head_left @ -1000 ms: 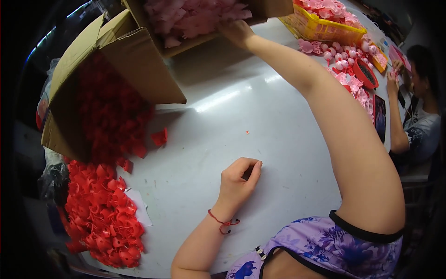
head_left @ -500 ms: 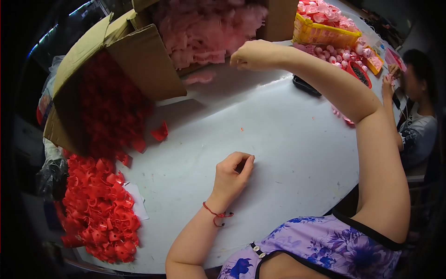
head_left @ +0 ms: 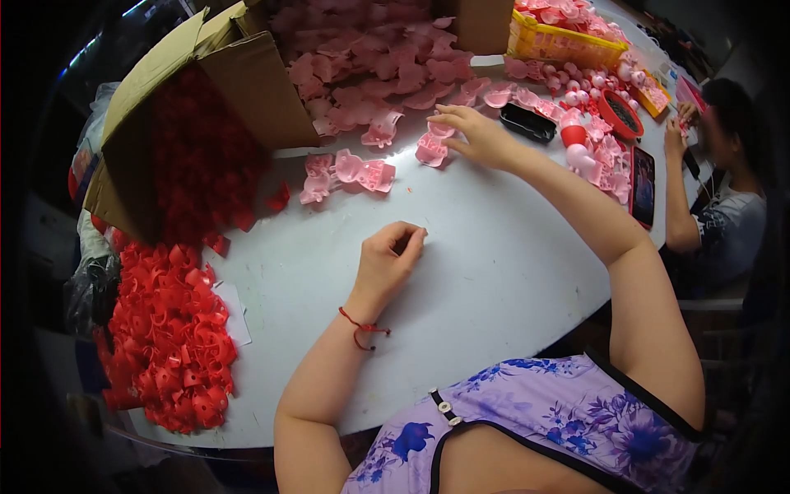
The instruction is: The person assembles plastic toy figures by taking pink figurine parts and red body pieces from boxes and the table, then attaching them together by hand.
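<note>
My right hand [head_left: 477, 138] reaches to the far middle of the table with its fingers apart. Its fingertips are over or against a loose pink moulded plastic piece [head_left: 431, 151]; whether they touch it I cannot tell. More pink pieces [head_left: 363, 172] lie left of that hand, in front of a pink heap [head_left: 370, 70] spilling from a cardboard box. My left hand [head_left: 390, 262] rests near the middle of the table, fingers curled to the thumb. Its palm side is hidden, so anything in it cannot be made out.
Red plastic pieces [head_left: 173, 346] heap at the left, below a tilted cardboard box [head_left: 255, 99]. At the far right are a black tray [head_left: 527, 123], a phone [head_left: 642, 188], a red bowl [head_left: 605, 107] and a yellow basket [head_left: 568, 48]. Another person [head_left: 728, 206] works there.
Pink pieces now lie spread on the table before the box, where the earlier frame shows mostly bare surface. My right hand has come nearer and opened. My left hand stays curled; the view has shifted.
</note>
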`<state>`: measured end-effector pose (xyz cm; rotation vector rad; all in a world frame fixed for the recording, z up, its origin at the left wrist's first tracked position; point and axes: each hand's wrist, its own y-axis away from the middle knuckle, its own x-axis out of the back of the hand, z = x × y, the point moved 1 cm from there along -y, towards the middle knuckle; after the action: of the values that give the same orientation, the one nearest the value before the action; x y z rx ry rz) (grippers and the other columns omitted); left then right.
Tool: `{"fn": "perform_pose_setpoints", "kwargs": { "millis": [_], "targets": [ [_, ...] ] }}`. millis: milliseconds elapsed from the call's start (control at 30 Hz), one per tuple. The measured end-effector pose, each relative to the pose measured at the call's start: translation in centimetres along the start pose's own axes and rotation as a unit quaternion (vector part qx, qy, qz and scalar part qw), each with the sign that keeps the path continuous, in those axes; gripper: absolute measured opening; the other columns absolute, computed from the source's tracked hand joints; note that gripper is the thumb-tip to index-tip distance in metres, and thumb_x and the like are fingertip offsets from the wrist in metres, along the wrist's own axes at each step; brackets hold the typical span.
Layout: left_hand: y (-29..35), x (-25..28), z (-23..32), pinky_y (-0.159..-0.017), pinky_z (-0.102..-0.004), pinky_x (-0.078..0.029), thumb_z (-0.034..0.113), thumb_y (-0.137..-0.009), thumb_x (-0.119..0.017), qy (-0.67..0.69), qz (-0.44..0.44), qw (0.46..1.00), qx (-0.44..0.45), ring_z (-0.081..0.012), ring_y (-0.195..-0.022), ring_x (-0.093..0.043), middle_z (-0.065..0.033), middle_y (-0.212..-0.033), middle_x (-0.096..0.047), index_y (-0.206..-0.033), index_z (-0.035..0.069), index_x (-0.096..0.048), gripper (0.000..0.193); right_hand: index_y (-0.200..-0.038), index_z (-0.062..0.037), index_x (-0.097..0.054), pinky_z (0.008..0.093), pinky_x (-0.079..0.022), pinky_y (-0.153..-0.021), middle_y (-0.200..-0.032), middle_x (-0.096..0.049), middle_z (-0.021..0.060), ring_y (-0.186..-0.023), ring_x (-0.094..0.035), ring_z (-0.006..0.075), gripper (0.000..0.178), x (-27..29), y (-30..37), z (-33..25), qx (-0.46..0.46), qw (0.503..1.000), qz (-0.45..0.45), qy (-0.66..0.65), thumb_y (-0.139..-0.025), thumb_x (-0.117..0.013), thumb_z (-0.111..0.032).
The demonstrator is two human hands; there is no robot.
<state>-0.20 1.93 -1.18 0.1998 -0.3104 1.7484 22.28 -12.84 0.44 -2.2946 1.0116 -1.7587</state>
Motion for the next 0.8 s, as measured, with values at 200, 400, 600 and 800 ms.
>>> {"fn": "perform_pose_setpoints", "kwargs": {
  "millis": [200,400,600,800],
  "targets": [
    [0.2,-0.1,-0.2,-0.055,-0.0204,-0.043,0.012,-0.087,-0.057,0.018,0.012,1.0,0.008,-0.0062,-0.058,-0.053,-0.0033,-0.065,-0.059,-0.084,-0.001,-0.063,0.015,-0.123,-0.0131,-0.049,0.0419,-0.033,-0.101,-0.13,-0.044,0.0137,-0.121,-0.041,0.0314,0.048,1.6,4.7,-4.5,0.049,0.995,0.006,0.092,-0.078,-0.065,-0.021],
    [-0.1,-1.0,-0.2,-0.052,-0.0195,-0.041,0.015,-0.088,-0.057,0.02,0.018,1.0,-0.008,-0.0058,-0.056,-0.052,-0.002,-0.063,-0.059,-0.083,-0.002,-0.062,0.018,-0.124,-0.006,-0.045,0.0481,-0.027,-0.1,-0.125,-0.047,0.0209,-0.12,-0.04,0.0376,0.061,4.7,1.1,5.8,-0.229,0.911,0.141,0.313,-0.078,-0.06,-0.043],
    [-0.1,-0.9,-0.5,-0.05,-0.0193,-0.04,0.016,-0.088,-0.057,0.018,0.02,1.0,0.004,-0.0053,-0.054,-0.051,-0.0015,-0.063,-0.058,-0.082,-0.001,-0.063,0.018,-0.122,-0.0046,-0.052,0.0558,-0.022,-0.1,-0.115,-0.057,0.0223,-0.116,-0.045,0.0347,0.068,5.6,-1.7,9.3,-0.405,0.856,-0.052,0.317,-0.087,-0.033,-0.06],
    [0.4,-0.6,-1.0,-0.049,-0.0193,-0.039,0.016,-0.089,-0.057,0.038,0.018,0.999,0.015,-0.0053,-0.054,-0.05,-0.0016,-0.063,-0.058,-0.083,-0.001,-0.062,0.019,-0.105,-0.0066,-0.062,0.0484,-0.037,-0.095,-0.124,-0.049,0.0182,-0.11,-0.05,0.0361,0.051,-1.9,-3.5,4.6,-0.294,0.946,0.014,0.133,-0.084,-0.047,-0.051]
  ]
}}
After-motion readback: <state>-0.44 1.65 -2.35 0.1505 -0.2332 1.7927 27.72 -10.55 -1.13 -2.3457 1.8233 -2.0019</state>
